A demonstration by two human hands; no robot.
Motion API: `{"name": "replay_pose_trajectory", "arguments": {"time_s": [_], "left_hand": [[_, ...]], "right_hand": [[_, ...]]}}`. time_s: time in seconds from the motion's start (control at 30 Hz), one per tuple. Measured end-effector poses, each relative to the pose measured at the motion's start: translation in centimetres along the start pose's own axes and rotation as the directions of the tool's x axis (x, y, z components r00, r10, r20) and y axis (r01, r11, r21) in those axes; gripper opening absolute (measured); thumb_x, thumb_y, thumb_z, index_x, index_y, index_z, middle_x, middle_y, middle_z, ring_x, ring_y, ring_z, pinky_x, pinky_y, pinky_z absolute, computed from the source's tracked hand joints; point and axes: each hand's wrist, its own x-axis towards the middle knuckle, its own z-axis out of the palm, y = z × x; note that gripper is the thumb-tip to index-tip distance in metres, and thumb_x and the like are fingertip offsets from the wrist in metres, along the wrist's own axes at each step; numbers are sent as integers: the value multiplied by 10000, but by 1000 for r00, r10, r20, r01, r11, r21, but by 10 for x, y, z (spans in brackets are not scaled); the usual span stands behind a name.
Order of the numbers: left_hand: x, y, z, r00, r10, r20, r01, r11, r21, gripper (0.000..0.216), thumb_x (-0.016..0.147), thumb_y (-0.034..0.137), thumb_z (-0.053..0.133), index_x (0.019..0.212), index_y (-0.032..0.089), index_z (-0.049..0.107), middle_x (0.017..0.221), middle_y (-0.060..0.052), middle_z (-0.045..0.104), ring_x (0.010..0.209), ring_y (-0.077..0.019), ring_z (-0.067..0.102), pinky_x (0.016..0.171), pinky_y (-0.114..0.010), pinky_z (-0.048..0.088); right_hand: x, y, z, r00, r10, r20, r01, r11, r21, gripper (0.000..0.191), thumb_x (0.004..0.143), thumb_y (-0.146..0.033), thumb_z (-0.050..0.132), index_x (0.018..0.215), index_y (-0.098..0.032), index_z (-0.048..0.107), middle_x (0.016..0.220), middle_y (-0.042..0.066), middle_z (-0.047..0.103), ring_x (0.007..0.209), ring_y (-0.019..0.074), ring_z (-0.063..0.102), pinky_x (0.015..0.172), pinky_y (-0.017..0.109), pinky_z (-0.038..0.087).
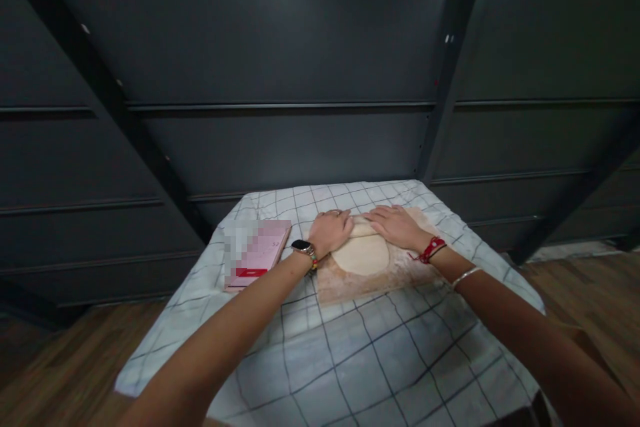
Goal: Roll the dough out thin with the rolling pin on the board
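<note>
A flat round of pale dough (361,255) lies on a floured wooden board (350,283) on the table. Across the dough's far edge sits a pale rolling pin (362,227), mostly hidden under my hands. My left hand (330,231), with a dark watch on the wrist, is curled over the pin's left end. My right hand (396,225), with a red band on the wrist, lies flat on the pin's right part, fingers stretched out.
The table carries a white checked cloth (350,353). A pink booklet (257,252) lies left of the board, close to my left wrist. A dark panelled wall with slanted beams stands right behind the table. Wooden floor shows on both sides.
</note>
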Motion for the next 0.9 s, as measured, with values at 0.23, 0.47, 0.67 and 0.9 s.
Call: {"name": "replay_pose_trajectory", "arguments": {"time_s": [0.23,0.47,0.67,0.9], "left_hand": [[11,-4,1,995,-103,-4,103,995,10,416,975,339,261,1242,164,528,1083,-113,653,1026,-244,595,891,-361,411],[50,-24,6,984,-169,54,171,985,-29,415,970,293,225,1227,177,530,1072,-99,668,991,-228,622,839,-328,440],[78,-41,17,965,-169,199,187,979,-75,430,966,327,204,1189,188,545,1094,-110,661,1016,-252,617,821,-351,457],[94,-49,23,945,-216,247,252,960,-122,413,951,331,243,1227,196,518,1194,-106,631,1087,-248,588,857,-356,448]], "right_hand": [[21,3,9,998,29,54,-34,995,94,520,989,-449,203,1376,-213,458,1338,92,541,1218,237,469,975,421,369],[51,23,17,989,73,125,-89,989,120,546,990,-460,170,1364,-204,475,1314,100,564,1195,259,499,965,435,387],[76,44,30,979,21,203,-63,978,198,501,993,-448,209,1282,-237,559,1277,63,599,1147,235,542,984,383,379],[100,64,41,957,13,289,-83,970,229,496,993,-394,191,1228,-235,598,1286,42,594,1160,222,540,992,372,389]]}}
